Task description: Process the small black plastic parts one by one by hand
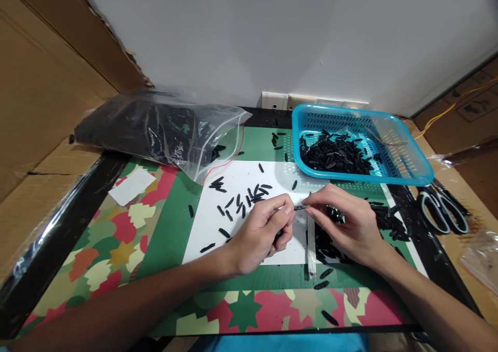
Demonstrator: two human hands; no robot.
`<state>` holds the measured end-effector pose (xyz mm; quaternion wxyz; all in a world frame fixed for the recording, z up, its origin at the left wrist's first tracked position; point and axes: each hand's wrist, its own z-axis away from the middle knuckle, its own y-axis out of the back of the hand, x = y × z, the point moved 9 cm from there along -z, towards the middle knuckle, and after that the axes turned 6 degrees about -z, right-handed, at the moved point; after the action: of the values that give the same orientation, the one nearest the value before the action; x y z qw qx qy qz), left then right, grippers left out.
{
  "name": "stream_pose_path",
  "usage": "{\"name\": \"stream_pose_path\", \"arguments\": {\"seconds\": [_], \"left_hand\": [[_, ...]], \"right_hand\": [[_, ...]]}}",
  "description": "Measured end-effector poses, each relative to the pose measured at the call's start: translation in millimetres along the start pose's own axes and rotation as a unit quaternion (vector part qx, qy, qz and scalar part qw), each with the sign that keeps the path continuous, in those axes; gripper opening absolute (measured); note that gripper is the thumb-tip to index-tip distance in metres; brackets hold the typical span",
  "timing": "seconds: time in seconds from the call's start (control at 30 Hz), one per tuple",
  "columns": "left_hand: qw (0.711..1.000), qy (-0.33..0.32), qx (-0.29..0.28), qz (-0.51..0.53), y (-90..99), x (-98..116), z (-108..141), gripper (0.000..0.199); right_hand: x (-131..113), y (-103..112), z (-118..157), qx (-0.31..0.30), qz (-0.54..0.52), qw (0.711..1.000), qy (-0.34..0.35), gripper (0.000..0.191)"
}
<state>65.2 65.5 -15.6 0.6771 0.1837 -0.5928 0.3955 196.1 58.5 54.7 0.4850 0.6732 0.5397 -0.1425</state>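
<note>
Between my two hands, over the white paper (216,219), is a small dark elongated piece (300,207). My left hand (268,230) is closed, with one end of the piece between thumb and forefinger; its other fingers curl around something dark that is mostly hidden. The thumb and forefinger of my right hand (348,219) pinch the other end. Loose black pieces (254,193) lie scattered on the paper to the left. A larger heap of black pieces (324,245) sits under and beside my right hand. A pale narrow strip (312,248) lies between the hands.
A blue basket (363,176) holding black pieces stands at the back right. Scissors (443,212) lie right of it. A clear zip bag (155,129) full of dark pieces rests at the back left, near a small white paper (132,187). Cardboard (42,45) stands left.
</note>
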Motion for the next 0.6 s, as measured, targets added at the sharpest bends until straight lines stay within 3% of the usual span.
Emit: {"name": "stream_pose_path", "arguments": {"seconds": [0.4,0.6], "left_hand": [[1.0,-0.004,-0.003,0.022,0.0,-1.7,-0.4,0.04],[1.0,0.011,0.005,0.029,1.8,-2.7,0.0,0.04]], "right_hand": [[-5.4,0.6,-0.5,0.005,0.011,1.0,0.017,0.01],[-15.7,20.3,0.5,0.027,0.047,0.996,0.071,0.016]]}}
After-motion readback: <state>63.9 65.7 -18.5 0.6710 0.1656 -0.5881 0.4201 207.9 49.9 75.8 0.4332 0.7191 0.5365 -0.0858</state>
